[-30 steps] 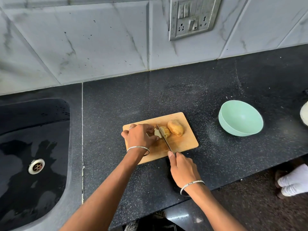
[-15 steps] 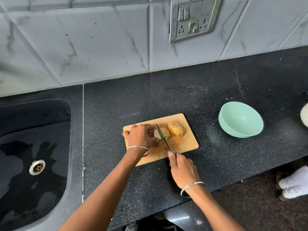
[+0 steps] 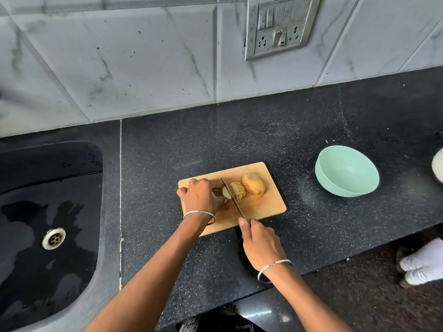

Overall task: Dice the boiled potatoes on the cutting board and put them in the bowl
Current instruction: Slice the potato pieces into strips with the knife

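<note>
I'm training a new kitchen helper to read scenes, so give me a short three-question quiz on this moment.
1. True or false: the bowl already holds diced potato.
2. Which hand grips the knife: A left, B right?
3. Fill in: the left hand holds the half-cut potato on the ____.

Key: 1 false, it is empty; 2 B, the right hand; 3 cutting board.
</note>
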A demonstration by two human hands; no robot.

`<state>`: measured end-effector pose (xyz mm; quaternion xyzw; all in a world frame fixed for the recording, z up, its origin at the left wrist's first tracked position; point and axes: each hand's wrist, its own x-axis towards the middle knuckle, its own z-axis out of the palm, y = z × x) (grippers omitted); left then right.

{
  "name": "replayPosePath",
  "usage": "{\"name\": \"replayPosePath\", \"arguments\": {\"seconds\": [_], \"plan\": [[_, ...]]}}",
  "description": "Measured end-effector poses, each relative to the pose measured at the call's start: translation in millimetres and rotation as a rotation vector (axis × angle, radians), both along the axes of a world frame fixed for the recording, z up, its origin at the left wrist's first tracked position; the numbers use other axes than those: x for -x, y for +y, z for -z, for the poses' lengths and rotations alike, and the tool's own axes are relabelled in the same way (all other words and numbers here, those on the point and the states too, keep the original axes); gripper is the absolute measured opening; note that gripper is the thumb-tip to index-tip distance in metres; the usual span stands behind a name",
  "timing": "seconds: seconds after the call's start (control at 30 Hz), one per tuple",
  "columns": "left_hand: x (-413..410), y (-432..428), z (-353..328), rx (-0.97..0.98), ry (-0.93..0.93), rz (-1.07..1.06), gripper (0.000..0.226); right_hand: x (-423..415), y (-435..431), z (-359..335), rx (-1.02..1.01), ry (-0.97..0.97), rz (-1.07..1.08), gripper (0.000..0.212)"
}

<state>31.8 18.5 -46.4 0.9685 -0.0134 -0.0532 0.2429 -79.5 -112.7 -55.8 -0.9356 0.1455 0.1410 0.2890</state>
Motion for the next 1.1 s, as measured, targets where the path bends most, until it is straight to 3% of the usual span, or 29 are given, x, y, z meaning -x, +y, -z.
{"name": "replayPosePath", "arguments": {"seconds": [0.23, 0.47, 0.9, 1.1], "plan": [[0, -2, 0, 0.001, 0.011, -0.011, 0.032, 0, 1, -1, 0.011, 0.005, 0.003, 0.043], [-1, 0, 0, 0.054, -0.019, -0.001, 0.016, 1, 10, -7, 0.006, 0.063, 0.052, 0.048], [-7, 1, 6, 0.041, 0.007, 0.003, 0.023, -15, 16, -16, 0.094, 0.118, 0.045, 0.048], [-2, 2, 4, 0.08, -0.01, -0.007, 0.019, 23, 2, -19, 0.101, 0.132, 0.018, 0.048]]}}
